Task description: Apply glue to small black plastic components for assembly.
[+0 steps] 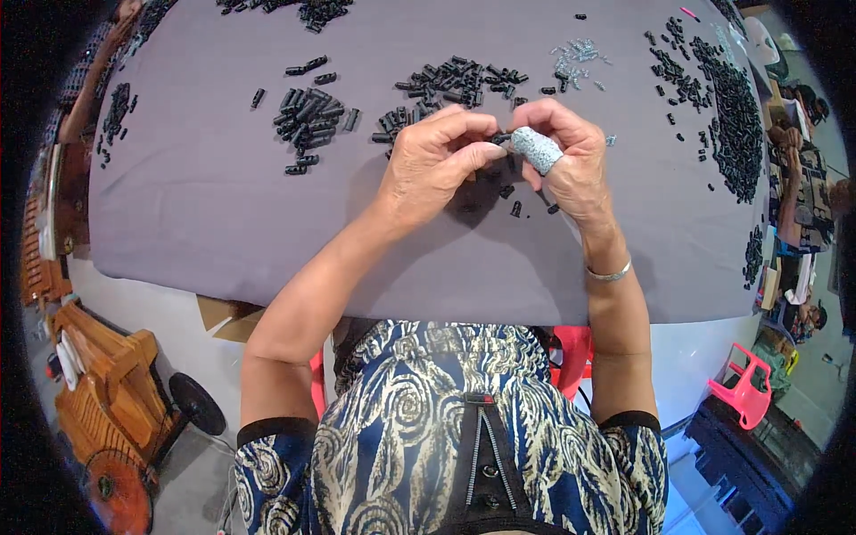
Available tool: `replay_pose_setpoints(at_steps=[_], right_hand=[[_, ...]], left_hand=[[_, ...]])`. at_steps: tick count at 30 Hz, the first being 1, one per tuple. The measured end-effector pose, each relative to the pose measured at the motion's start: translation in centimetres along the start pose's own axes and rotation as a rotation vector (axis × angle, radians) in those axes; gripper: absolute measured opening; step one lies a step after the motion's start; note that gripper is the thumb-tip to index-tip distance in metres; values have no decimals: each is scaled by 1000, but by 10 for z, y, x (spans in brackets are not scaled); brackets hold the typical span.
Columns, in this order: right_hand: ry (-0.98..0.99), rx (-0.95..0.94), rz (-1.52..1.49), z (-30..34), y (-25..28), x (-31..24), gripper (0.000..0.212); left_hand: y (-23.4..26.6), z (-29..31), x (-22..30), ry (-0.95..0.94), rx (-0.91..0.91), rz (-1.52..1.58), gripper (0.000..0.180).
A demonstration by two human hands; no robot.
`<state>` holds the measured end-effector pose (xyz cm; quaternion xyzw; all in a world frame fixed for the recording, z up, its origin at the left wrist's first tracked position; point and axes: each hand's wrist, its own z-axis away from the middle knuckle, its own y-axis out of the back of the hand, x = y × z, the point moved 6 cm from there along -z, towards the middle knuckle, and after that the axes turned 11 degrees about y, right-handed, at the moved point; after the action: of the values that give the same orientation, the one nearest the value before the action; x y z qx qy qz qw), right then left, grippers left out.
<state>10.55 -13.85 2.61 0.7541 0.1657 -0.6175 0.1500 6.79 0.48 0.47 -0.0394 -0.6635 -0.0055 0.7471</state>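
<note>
My left hand (426, 160) and my right hand (575, 160) meet over the grey cloth, both closed. A small black plastic part (501, 138) shows between their fingertips, partly hidden by them. The right thumb wears a speckled grey wrap (537, 152), and a bracelet (610, 272) circles that wrist. Just beyond my hands lies a heap of black cylindrical pieces (455, 80). A second pile of longer black cylinders (308, 120) is to the left. Close below my fingers rest a few loose black bits (516, 209). Small clear, bluish pieces (578, 61) are scattered past my right hand.
The grey cloth (223, 214) covers a wide table. Many small black parts (731, 125) spread along its right side, with smaller groups at the far left (116, 116) and far edge (325, 11). Other people's arms (789, 178) show at the sides. A pink stool (747, 388) stands lower right.
</note>
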Motion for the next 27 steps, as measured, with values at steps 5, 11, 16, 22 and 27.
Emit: replay_pose_setpoints(at_steps=[5,11,16,22,27], right_hand=[[1,-60,105,-1,1,-4,7],[113,-45,244,0,-3,-8,7],[170,-78,343,-2,-2,-11,7],[-47,-115,249,-1,0,-5,7],[-97,-35,209,1,-3,3,6]], left_hand=[[-1,1,1,-15,-16,-45,16],[-2,1,0,53,-38,26,15],[-2,2,1,-8,-39,-9,15],[-2,4,7,-114,68,-176,15],[-1,4,4,-96,107,-218,16]])
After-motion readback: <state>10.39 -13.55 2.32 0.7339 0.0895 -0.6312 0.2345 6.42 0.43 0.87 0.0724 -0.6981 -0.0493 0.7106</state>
